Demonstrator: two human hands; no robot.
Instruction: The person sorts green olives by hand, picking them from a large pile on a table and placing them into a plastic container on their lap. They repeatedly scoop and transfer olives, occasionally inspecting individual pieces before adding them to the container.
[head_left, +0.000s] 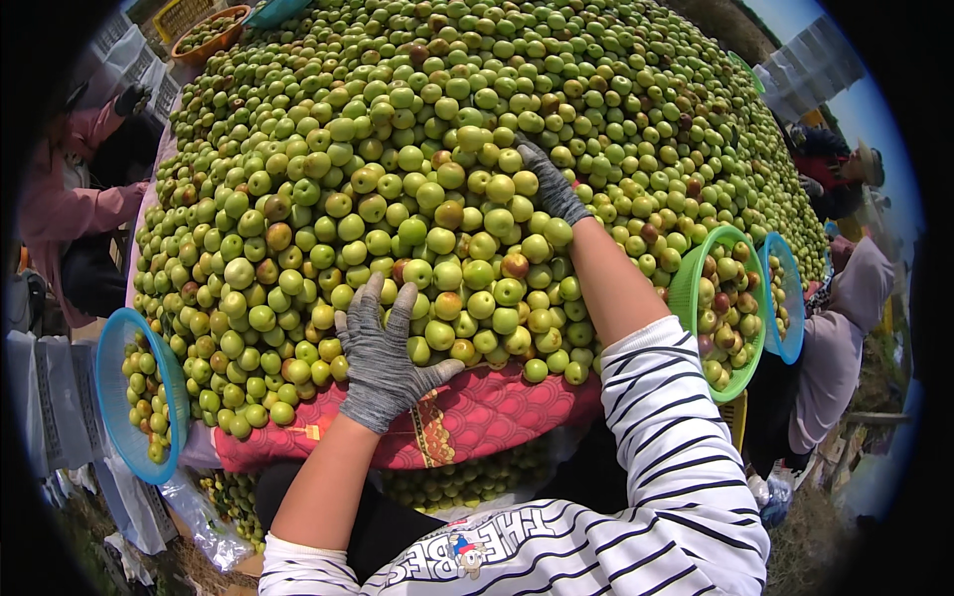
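A large heap of small round fruits (437, 238), which look like fresh jujubes, spreads before me. Most are yellow-green and some are blotched brown. My left hand (383, 348), in a grey knitted glove, lies at the near edge of the heap with its fingers spread, their tips touching jujubes and nothing held. Farther up and to the right, my right hand (554, 184), gloved the same way, reaches into the heap. Its fingers stretch along the jujubes beside them, partly hidden, and I see no fruit gripped.
A red patterned cloth (497, 412) edges the heap nearest me. One blue basket (164, 397) stands left; a green basket (686, 298) and another blue basket (792, 298) stand right, all holding jujubes. An orange basket (241, 22) sits far left. Other people sit on both sides.
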